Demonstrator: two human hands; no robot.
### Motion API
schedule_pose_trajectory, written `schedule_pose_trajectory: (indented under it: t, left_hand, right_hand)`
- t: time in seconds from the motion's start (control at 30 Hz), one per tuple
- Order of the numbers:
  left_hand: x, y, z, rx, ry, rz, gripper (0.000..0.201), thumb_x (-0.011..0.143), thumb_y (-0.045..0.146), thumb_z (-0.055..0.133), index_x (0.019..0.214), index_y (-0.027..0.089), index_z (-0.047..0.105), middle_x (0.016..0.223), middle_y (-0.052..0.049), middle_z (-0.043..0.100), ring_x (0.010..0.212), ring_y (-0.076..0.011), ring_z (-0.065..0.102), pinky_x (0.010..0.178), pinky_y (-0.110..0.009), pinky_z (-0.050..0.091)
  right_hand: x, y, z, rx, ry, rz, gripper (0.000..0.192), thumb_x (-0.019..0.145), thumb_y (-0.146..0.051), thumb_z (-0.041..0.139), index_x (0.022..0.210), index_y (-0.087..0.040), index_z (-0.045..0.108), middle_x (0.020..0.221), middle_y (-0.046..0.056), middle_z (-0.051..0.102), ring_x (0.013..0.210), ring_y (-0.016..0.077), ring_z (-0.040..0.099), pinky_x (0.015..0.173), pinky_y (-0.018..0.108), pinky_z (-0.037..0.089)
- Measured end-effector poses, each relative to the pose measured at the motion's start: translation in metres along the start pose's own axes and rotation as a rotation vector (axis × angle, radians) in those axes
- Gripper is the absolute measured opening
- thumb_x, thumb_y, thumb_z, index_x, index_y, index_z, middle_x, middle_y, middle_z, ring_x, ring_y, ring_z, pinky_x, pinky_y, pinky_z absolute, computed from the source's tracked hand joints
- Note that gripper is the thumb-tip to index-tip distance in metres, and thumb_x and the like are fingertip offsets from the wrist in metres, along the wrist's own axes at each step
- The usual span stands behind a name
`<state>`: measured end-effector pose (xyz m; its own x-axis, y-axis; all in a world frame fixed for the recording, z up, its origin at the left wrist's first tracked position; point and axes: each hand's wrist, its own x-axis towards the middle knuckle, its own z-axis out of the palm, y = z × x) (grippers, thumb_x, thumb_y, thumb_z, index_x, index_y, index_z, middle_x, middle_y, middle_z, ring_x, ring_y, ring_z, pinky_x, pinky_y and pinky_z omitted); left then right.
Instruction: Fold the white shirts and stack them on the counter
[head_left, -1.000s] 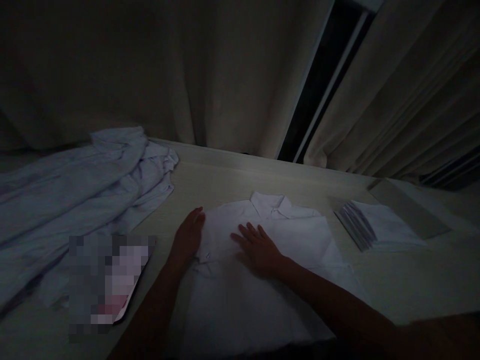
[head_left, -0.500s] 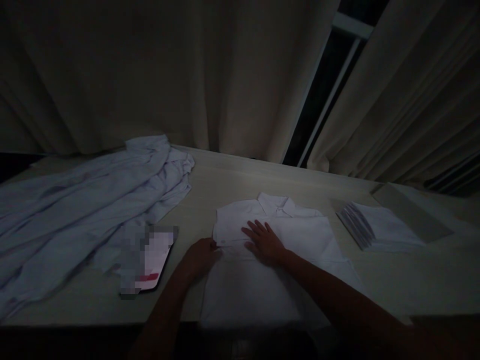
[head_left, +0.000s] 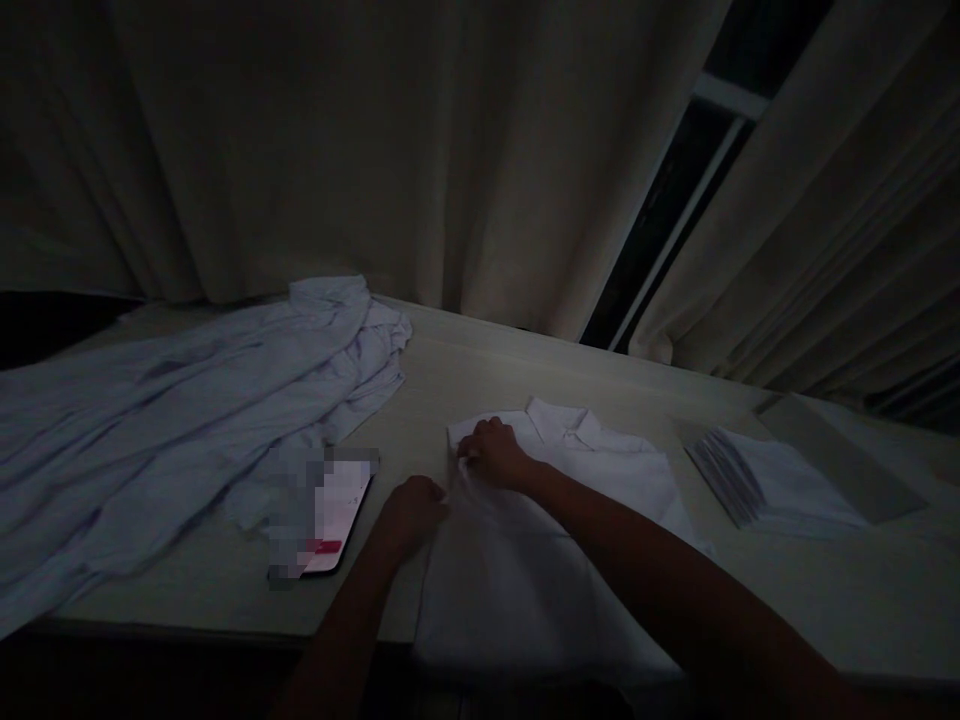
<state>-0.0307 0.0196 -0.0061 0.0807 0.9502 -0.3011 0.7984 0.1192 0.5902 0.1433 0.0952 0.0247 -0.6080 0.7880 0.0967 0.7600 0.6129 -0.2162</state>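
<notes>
A white shirt (head_left: 570,520) is lying flat on the table (head_left: 465,370), with its collar pointing away from the person and its bottom hanging over the near edge. The right hand (head_left: 493,452) is sitting on the shirt's top left corner, just beside the collar, with its fingers curled shut around a bit of the cloth. The left hand (head_left: 411,510) is lying at the shirt's left edge, a little nearer to the person, and it is closed too, but it is too dark to tell if it is pinching the cloth or only touching it.
</notes>
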Motion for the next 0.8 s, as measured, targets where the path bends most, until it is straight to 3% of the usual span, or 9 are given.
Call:
schedule_pose_trajectory:
  t: [0.17, 0.27, 0.5, 0.63, 0.8]
  left_hand:
    - [0.001, -0.011, 0.004, -0.082, 0.009, -0.034, 0.020, 0.073, 0.029, 0.051, 0.076, 0.017, 0.066, 0.074, -0.010, 0.071, 0.066, -0.0160, 0.064, 0.059, -0.026, 0.041]
    - [0.001, -0.011, 0.005, -0.118, 0.001, -0.017, 0.021, 0.075, 0.025, 0.047, 0.082, 0.016, 0.065, 0.074, -0.009, 0.071, 0.061, -0.0145, 0.063, 0.058, -0.026, 0.042]
    - [-0.006, 0.011, -0.003, -0.127, 0.079, 0.133, 0.037, 0.075, 0.047, 0.055, 0.098, 0.020, 0.065, 0.101, -0.007, 0.071, 0.088, -0.0189, 0.065, 0.073, -0.027, 0.043]
    - [-0.005, 0.018, 0.000, -0.073, 0.127, 0.083, 0.040, 0.075, 0.056, 0.053, 0.084, 0.019, 0.066, 0.092, -0.009, 0.071, 0.084, -0.0206, 0.064, 0.070, -0.029, 0.040]
    - [0.000, 0.014, 0.000, -0.013, 0.151, 0.001, 0.029, 0.079, 0.043, 0.050, 0.083, 0.017, 0.064, 0.095, -0.014, 0.070, 0.088, -0.0232, 0.063, 0.073, -0.032, 0.040]
  right_hand:
    - [-0.012, 0.041, -0.027, 0.513, 0.092, 0.112, 0.034, 0.057, -0.002, 0.043, 0.074, -0.018, 0.067, 0.071, -0.001, 0.061, 0.066, 0.0128, 0.053, 0.066, 0.023, 0.040]
    - [-0.018, 0.044, -0.035, 0.630, 0.177, 0.189, 0.033, 0.054, -0.004, 0.041, 0.070, -0.018, 0.065, 0.064, -0.003, 0.059, 0.060, 0.0118, 0.051, 0.058, 0.021, 0.037]
    - [-0.021, 0.001, -0.039, 0.498, 0.104, 0.100, 0.027, 0.061, -0.003, 0.049, 0.072, -0.019, 0.067, 0.079, 0.000, 0.067, 0.077, 0.0145, 0.061, 0.070, 0.023, 0.044]
    - [-0.026, -0.004, -0.041, 0.409, 0.126, 0.113, 0.027, 0.063, -0.003, 0.051, 0.075, -0.019, 0.068, 0.086, 0.001, 0.069, 0.083, 0.0159, 0.061, 0.075, 0.025, 0.045]
    - [-0.030, -0.005, -0.039, 0.357, 0.162, 0.074, 0.023, 0.064, -0.004, 0.053, 0.074, -0.019, 0.067, 0.087, 0.002, 0.067, 0.084, 0.0168, 0.061, 0.079, 0.026, 0.045]
